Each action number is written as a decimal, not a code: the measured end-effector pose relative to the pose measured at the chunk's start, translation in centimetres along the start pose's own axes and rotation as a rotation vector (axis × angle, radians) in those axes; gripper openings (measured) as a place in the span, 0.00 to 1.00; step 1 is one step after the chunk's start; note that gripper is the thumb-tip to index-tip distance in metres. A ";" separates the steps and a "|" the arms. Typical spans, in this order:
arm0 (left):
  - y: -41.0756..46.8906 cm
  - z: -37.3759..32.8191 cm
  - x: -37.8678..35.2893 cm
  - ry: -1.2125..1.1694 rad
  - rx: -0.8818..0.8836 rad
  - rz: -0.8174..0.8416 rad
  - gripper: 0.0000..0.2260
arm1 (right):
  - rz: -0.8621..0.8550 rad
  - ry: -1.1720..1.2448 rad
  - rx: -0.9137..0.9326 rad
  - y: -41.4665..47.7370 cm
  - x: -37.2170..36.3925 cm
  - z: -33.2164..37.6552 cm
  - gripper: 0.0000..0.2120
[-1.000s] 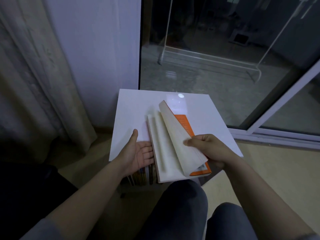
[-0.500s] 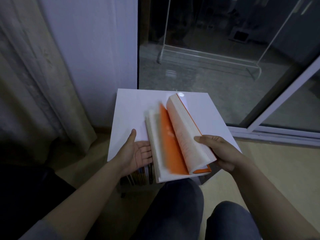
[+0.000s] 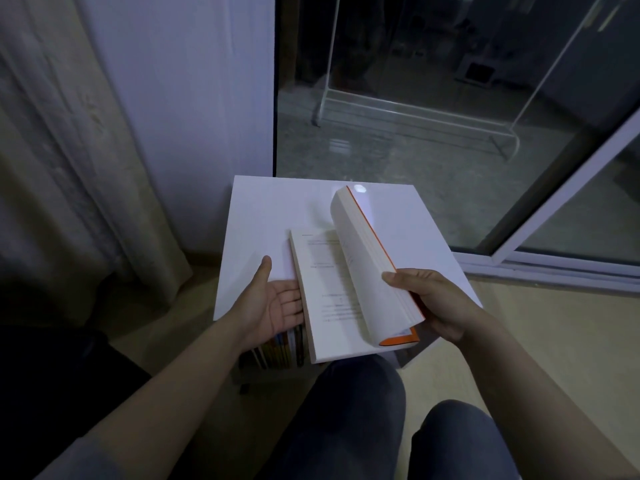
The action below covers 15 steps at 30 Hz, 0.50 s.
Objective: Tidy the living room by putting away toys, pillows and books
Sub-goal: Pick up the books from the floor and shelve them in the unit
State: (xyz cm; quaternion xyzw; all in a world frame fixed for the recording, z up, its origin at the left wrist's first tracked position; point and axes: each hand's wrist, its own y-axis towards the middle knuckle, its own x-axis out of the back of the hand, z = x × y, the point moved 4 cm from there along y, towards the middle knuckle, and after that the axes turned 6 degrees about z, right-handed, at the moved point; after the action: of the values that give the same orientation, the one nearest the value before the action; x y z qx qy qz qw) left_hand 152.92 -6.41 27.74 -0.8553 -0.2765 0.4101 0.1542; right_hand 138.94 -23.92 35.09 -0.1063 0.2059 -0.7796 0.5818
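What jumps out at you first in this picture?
The thick open book with an orange cover stands out, over the glossy white square table. The right hand grips its raised pages; the left hand props its left side. Colourful book spines show under the table.

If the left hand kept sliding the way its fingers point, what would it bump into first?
The open book: the left hand lies palm up, fingertips at its left edge, possibly underneath; the picture can't settle which.

Home: curtain (image 3: pixel 69 168), sliding balcony door (image 3: pixel 568 188).
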 end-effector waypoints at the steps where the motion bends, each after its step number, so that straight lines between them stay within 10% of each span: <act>1: 0.0 0.0 0.1 -0.003 0.000 0.001 0.39 | 0.000 -0.014 0.016 0.0 -0.1 0.1 0.21; 10: 0.4 0.1 0.3 0.004 0.002 0.009 0.38 | -0.204 -0.540 0.234 0.7 -4.7 0.1 0.19; 15: 0.3 0.2 0.1 0.165 -0.040 0.022 0.20 | -0.444 -0.872 0.133 1.7 -2.3 -2.3 0.18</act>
State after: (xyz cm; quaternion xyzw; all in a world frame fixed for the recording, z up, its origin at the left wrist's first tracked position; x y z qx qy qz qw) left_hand 152.92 -6.60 27.43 -0.8921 -0.2615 0.3342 0.1550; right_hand 140.18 -21.69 32.47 -0.4269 -0.1346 -0.7790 0.4391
